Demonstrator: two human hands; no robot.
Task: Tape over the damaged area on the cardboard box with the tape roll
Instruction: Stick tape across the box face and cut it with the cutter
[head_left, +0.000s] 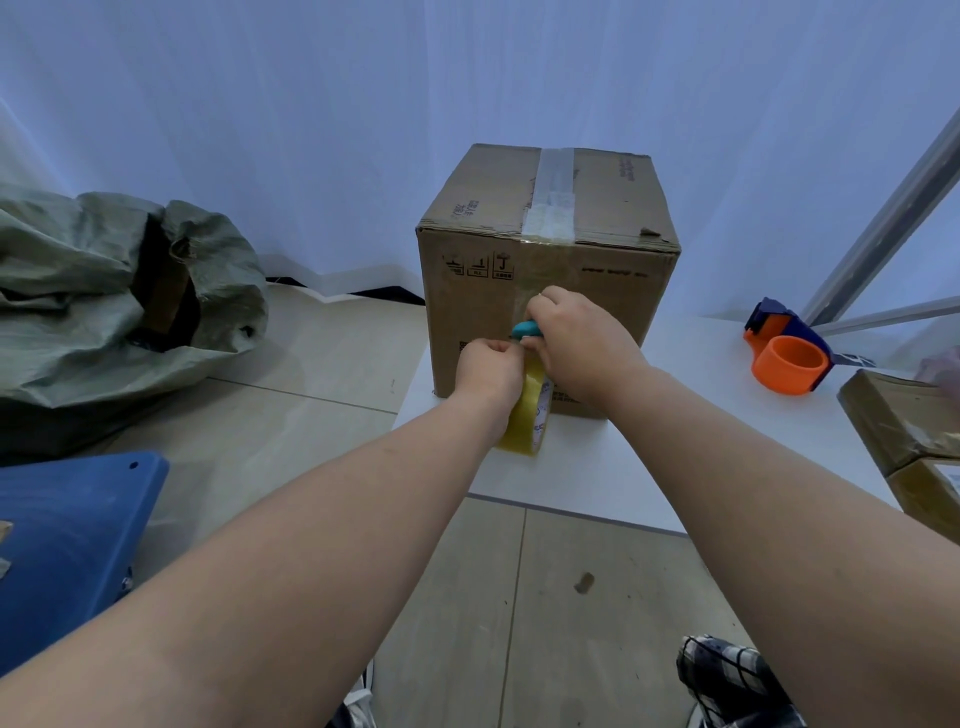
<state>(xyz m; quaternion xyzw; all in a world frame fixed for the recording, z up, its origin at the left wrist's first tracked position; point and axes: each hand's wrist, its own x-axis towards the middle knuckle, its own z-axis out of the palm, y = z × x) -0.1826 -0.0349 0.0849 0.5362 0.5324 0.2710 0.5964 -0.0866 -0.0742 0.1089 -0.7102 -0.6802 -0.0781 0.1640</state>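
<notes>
A brown cardboard box (550, 291) stands upright on the corner of a white table (613, 467), with clear tape (553, 192) running over its top seam and down the front face. A yellowish tape roll (530, 415) hangs in front of the box's lower front face. My left hand (491, 371) pinches the tape just above the roll. My right hand (576, 343) grips a small teal cutter (524, 329), its tip at the tape beside my left fingers. The spot on the box behind both hands is hidden.
An orange and blue tape dispenser (787, 358) lies on the table at the right. More cardboard boxes (904, 431) sit at the right edge. On the tiled floor lie a grey-green woven sack (104, 291) at left and a blue plastic stool (67, 540).
</notes>
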